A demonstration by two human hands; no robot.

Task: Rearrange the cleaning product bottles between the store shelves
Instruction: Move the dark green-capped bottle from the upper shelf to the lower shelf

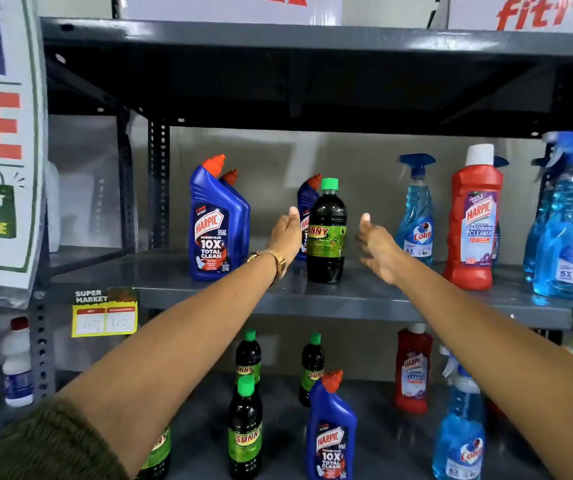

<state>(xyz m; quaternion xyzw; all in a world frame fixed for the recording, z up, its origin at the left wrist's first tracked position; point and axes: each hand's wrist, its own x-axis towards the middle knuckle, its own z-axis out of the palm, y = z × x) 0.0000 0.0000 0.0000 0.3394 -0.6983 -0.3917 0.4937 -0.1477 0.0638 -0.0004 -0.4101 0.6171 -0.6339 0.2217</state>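
A dark bottle with a green cap and green Sunny label [326, 233] stands upright on the grey upper shelf [209, 299]. My left hand [287, 237] is just left of it and my right hand [377, 247] just right of it. Both hands are open with fingers apart and neither touches the bottle. Behind it, partly hidden by my left hand, stands a blue Harpic bottle [307, 206]. Two more blue Harpic bottles [214, 223] stand further left.
To the right on the upper shelf are a blue Colin spray [416, 216], a red Harpic bathroom cleaner [474, 220] and more blue sprays [567, 230]. The lower shelf [382, 427] holds Sunny bottles [245, 427], a blue Harpic [330, 431], a red Harpic [413, 368] and a spray [460, 427].
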